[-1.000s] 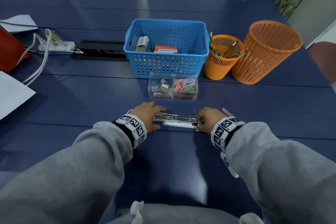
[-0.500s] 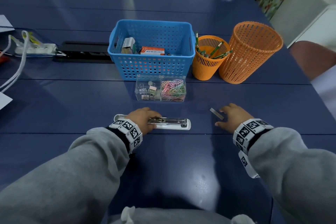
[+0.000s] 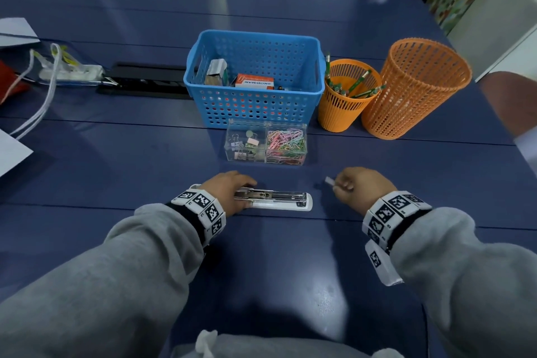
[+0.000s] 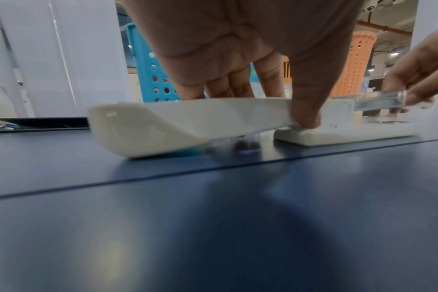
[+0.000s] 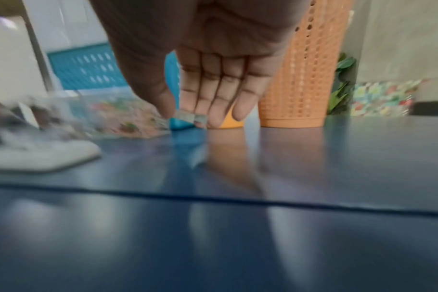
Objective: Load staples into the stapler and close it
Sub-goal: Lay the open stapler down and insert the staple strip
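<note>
Since the earlier frames the right hand (image 3: pixel 361 187) has left the front end of the stapler (image 3: pixel 279 200), gone out to the strip of staples (image 3: pixel 329 181) lying to its right, and now has that strip lifted between thumb and fingertips, just off the bench (image 3: pixel 261 256). The other fingers of that hand stay fairly straight, as the right wrist view shows, so the pinch is light and leaves the strip's length free, probably so it can be lined up with the channel.

The left hand (image 3: pixel 229 192) has not moved: its fingers curl over the hinge end of the stapler, thumb pressing down at the near side. That hold seems meant to pin the base to the bench and keep the white top arm (image 4: pixel 163 122) folded back to the left, out of the way. The stapler lies flat, lengthways, in front of the person, with its metal magazine (image 3: pixel 274 196) exposed and facing up.

Behind it stand a clear box of clips (image 3: pixel 266 145), a blue basket (image 3: pixel 255 78) and two orange cups, well apart from the work. I judge loading not yet begun; closing comes after.
</note>
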`<state>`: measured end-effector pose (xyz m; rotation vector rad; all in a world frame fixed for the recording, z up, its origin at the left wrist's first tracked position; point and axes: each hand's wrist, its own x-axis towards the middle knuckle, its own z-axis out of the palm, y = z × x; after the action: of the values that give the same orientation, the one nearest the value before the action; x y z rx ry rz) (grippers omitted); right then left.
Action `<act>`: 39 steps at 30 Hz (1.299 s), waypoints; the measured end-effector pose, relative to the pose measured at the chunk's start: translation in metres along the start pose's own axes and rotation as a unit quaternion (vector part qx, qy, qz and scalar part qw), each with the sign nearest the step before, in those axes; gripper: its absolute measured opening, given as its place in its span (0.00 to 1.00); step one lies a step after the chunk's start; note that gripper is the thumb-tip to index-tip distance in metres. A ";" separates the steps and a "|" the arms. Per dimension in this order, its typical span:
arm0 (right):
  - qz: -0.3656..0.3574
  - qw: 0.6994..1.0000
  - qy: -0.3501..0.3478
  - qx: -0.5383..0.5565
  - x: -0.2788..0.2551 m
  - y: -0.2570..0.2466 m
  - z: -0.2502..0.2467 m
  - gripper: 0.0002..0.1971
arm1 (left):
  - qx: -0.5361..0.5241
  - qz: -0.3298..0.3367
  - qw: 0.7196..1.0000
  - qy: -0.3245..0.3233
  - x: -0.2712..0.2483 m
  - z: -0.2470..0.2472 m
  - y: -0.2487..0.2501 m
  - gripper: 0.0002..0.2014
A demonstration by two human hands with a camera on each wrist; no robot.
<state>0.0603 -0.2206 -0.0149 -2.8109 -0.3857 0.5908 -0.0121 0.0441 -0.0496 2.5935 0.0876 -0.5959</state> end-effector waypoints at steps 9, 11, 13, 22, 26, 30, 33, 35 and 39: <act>-0.179 0.979 -0.053 -0.082 -0.010 -0.060 0.014 0.15 | 0.047 -0.059 0.996 0.041 -0.019 -0.006 -0.029 0.23; -0.175 0.978 -0.065 -0.099 -0.008 -0.062 0.015 0.16 | 0.037 -0.057 0.997 0.042 -0.022 -0.005 -0.031 0.23; -0.175 0.975 -0.071 -0.115 -0.007 -0.063 0.016 0.16 | 0.020 -0.056 0.997 0.045 -0.022 -0.003 -0.032 0.22; -0.172 0.971 -0.076 -0.148 -0.004 -0.070 0.018 0.17 | -0.023 -0.049 0.997 0.048 -0.020 -0.003 -0.034 0.19; -0.171 0.969 -0.074 -0.160 -0.004 -0.073 0.020 0.16 | -0.027 -0.046 0.997 0.049 -0.021 -0.003 -0.034 0.19; -0.172 0.968 -0.076 -0.165 -0.003 -0.075 0.020 0.16 | -0.026 -0.044 0.998 0.044 -0.022 -0.004 -0.035 0.19; -0.176 0.966 -0.073 -0.172 -0.003 -0.075 0.020 0.17 | -0.029 -0.039 0.998 0.043 -0.021 -0.005 -0.035 0.19; -0.179 0.967 -0.067 -0.170 -0.003 -0.074 0.021 0.17 | -0.029 -0.040 0.998 0.044 -0.021 -0.005 -0.035 0.19; -0.176 0.967 -0.070 -0.171 -0.002 -0.073 0.023 0.17 | -0.029 -0.040 0.998 0.040 -0.021 -0.006 -0.035 0.18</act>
<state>0.0341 -0.1484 -0.0132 -2.9103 -1.0853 0.6982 -0.0342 0.0781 -0.0514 2.5675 0.2319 -0.5087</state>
